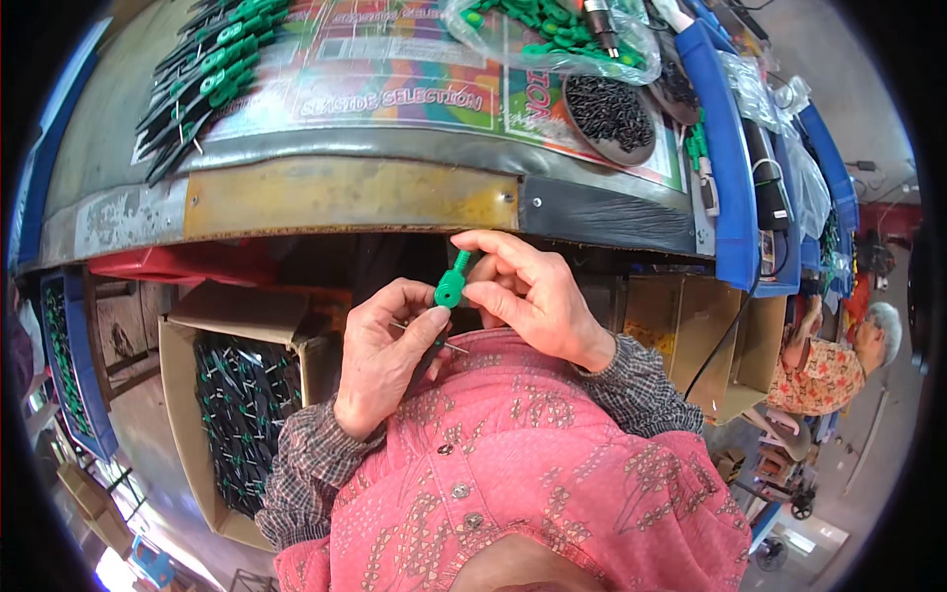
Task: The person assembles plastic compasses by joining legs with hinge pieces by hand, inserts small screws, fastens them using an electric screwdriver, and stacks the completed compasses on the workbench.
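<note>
Just in front of the bench edge, my left hand [380,345] pinches a green plastic fitting [450,287] between thumb and fingers. The fitting has a round joint with a hole and a ribbed stem pointing up and away. Below it, a dark part lies partly hidden by my fingers, and a thin metal pin [456,348] sticks out. My right hand [538,301] closes on the same fitting from the right, its index finger at the stem's tip and its thumb beside the round joint.
A row of black-and-green pieces [212,79] lies at the bench's far left. At far right are a bag of green parts [562,39], a dish [641,156] of small dark pieces and blue bins [735,207]. A cardboard box [182,395] stands left; another person [824,370] sits right.
</note>
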Motion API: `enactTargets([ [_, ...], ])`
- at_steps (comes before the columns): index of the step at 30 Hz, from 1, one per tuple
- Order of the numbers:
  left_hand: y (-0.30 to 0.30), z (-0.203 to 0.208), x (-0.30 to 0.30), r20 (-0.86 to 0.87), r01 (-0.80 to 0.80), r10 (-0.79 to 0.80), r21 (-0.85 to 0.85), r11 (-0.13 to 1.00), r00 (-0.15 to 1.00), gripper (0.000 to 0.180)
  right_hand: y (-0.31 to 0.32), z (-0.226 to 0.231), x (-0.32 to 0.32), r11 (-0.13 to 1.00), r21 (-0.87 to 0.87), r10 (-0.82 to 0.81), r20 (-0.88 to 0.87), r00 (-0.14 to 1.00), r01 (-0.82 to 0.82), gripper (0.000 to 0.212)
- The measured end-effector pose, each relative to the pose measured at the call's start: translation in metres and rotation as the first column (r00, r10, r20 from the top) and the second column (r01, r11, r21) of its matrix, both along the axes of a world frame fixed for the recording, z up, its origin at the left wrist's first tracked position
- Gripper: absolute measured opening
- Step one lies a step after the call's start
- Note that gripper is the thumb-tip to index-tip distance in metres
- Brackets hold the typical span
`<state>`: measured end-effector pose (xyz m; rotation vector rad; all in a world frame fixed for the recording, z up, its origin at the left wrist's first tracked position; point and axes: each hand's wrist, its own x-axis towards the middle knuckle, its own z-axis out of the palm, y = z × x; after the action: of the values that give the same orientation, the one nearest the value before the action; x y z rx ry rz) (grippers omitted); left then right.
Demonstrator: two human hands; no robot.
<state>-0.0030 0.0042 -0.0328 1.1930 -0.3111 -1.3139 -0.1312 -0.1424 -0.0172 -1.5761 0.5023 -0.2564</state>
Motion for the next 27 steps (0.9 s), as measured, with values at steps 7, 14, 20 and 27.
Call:
enactTargets([
  [7, -0.001, 0.007, 0.001, 0.066, -0.098, 0.102, -0.068, 0.993, 0.993, 0.009, -0.043, 0.045, -0.017, 0.513, -0.817, -0.234, 0.163, 0.959, 0.264, 0.020],
  [14, -0.006, 0.017, 0.007, 0.123, -0.129, 0.144, -0.122, 0.984, 0.982, 0.011, -0.096, 0.039, -0.038, 0.073, -0.972, -0.411, 0.176, 0.894, 0.225, 0.028],
  [20, -0.013, 0.028, 0.011, 0.165, -0.168, 0.197, -0.178, 0.970, 0.966, 0.014, -0.099, 0.031, -0.035, -0.016, -0.992, -0.428, 0.117, 0.896, 0.122, 0.030],
  [27, -0.017, 0.037, 0.016, 0.138, -0.203, 0.230, -0.187, 0.961, 0.963, 0.012, -0.102, 0.028, -0.036, -0.023, -0.994, -0.431, 0.104, 0.896, 0.105, 0.028],
])
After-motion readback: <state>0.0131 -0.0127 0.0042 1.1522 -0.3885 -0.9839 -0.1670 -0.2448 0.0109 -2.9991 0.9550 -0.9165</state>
